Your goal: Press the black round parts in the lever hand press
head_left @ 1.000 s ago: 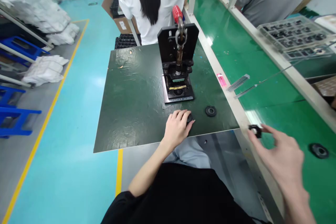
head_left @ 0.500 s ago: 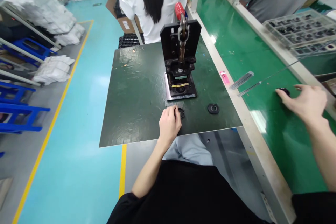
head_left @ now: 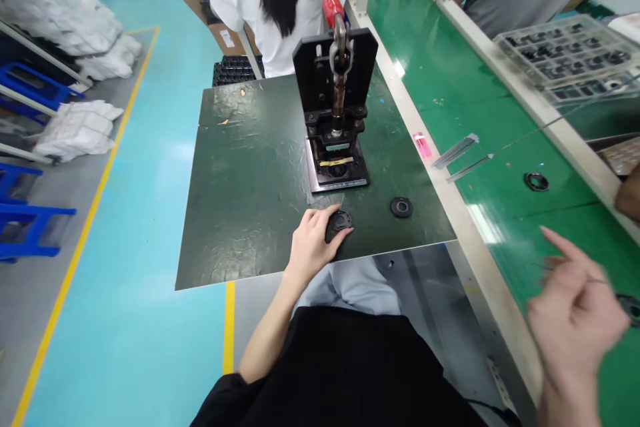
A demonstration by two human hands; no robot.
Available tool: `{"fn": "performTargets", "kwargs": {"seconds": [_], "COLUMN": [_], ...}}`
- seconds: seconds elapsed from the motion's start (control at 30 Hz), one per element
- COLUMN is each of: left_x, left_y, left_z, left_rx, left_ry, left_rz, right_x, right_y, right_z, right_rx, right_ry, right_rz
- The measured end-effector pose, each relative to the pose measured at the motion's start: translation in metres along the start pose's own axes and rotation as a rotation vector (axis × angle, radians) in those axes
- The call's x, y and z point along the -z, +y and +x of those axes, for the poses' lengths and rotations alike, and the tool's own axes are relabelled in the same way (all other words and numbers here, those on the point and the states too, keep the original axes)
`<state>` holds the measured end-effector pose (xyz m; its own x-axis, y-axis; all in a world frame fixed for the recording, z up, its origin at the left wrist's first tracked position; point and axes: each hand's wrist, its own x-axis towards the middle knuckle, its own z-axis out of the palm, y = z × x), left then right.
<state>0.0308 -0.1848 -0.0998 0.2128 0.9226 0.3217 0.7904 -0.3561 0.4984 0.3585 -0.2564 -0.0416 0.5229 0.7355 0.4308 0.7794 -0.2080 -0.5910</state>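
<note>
**A:** Please look at the left hand (head_left: pixel 313 240) of the person sitting here. It is curved over a round black part (head_left: pixel 339 225) and grasps it closely, on the dark green mat (head_left: pixel 225 227).

**B:** Why is this part so near to the black metal hand press (head_left: pixel 335 67)?

**A:** I think the short distance is the reason. From that place, the hand can reach the press base without stretching. The flat mat also gives a steady surface under the press.

**B:** And the right hand (head_left: pixel 573 320)? What does it hold?

**A:** It is blurred above the shiny green bench top (head_left: pixel 515 107), with the index finger pointing out and the other fingers bent. I cannot tell if it holds something. A small black ring (head_left: pixel 631 308) is just beside it, at the edge of the view.

**B:** There are more rings, no?

**A:** Yes. A flat black ring (head_left: pixel 537 181) lies on the green bench top, and a thick black ring (head_left: pixel 401 207) lies on the mat, near the press. Perhaps they lie apart so that each one is easy to pick up alone.
</note>
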Motion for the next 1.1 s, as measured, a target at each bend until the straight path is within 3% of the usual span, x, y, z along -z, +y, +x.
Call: {"fn": "performTargets", "kwargs": {"seconds": [0.07,0.2,0.3,0.4,0.63,0.8,0.93,1.1], "left_x": [-0.006,-0.011,-0.012,-0.014,-0.017,-0.016,-0.017,-0.017], "left_y": [0.008,0.02,0.02,0.019,0.021,0.022,0.023,0.023], "left_z": [-0.004,-0.01,-0.012,-0.013,-0.013,-0.012,-0.012,-0.013], "left_rx": [0.054,0.06,0.087,0.137,0.182,0.178,0.184,0.161], "left_ry": [0.101,0.121,0.083,0.091,0.119,0.115,0.11,0.121], "left_rz": [0.072,0.074,0.006,-0.062,-0.105,-0.106,-0.104,-0.072], "right_x": [-0.025,-0.085,-0.119,-0.136,-0.138,-0.142,-0.141,-0.154], "right_y": [-0.029,-0.069,-0.081,-0.084,-0.09,-0.094,-0.093,-0.11], "right_z": [-0.019,-0.033,-0.034,-0.037,-0.036,-0.039,-0.04,-0.012], "right_rx": [-0.063,-0.034,-0.027,0.005,0.251,0.257,0.242,0.245], "right_ry": [-0.043,-0.389,-0.6,-0.702,-0.605,-0.505,-0.528,-0.484], "right_rz": [0.294,0.67,0.812,0.857,0.647,0.598,0.585,0.623]}}
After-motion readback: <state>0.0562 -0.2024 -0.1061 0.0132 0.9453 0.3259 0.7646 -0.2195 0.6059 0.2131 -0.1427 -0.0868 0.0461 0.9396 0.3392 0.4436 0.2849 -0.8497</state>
